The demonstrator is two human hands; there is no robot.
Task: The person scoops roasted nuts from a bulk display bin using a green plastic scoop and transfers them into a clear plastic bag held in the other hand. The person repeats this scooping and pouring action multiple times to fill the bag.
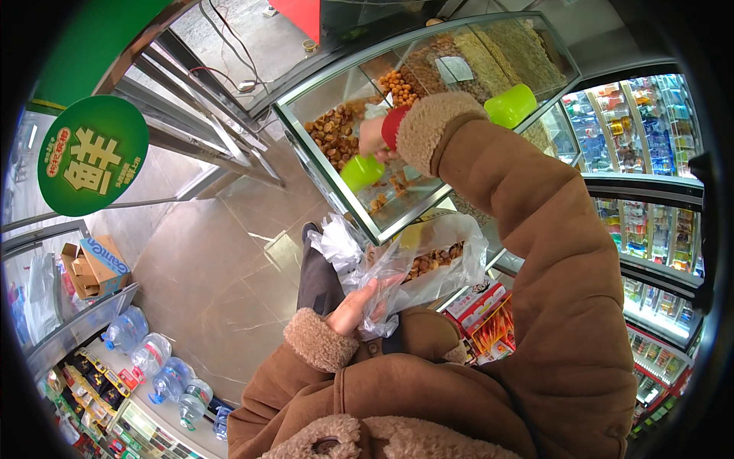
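Head view. Both hands at work beside a glass display case [413, 215]. The right hand [372, 141], its arm stretched across the near edge, is closed at the end of a lime-green scoop [361, 174]; the handle is largely hidden behind the fingers, so the exact grip cannot be told. The scoop lies inside the left end compartment, beside a heap of brown nut-like pieces [333, 136], its broad end toward the near left wall. The left hand [353, 307] pinches the gathered film of a clear plastic bag [468, 269] between thumb and fingers. The bag hangs over the lap, just outside the case, with similar pieces [436, 262] lying in it; this closeness presumably keeps the carry from scoop to bag short, and the pinch probably keeps the thin film from slipping. Crumpled white plastic [336, 245] lies beside the bag. Orange round pieces [397, 88] fill a farther compartment; separate bays seem meant to keep the kinds unmixed. A second green scoop [510, 105] rests on the near edge farther right, likely placed there for easy reach.
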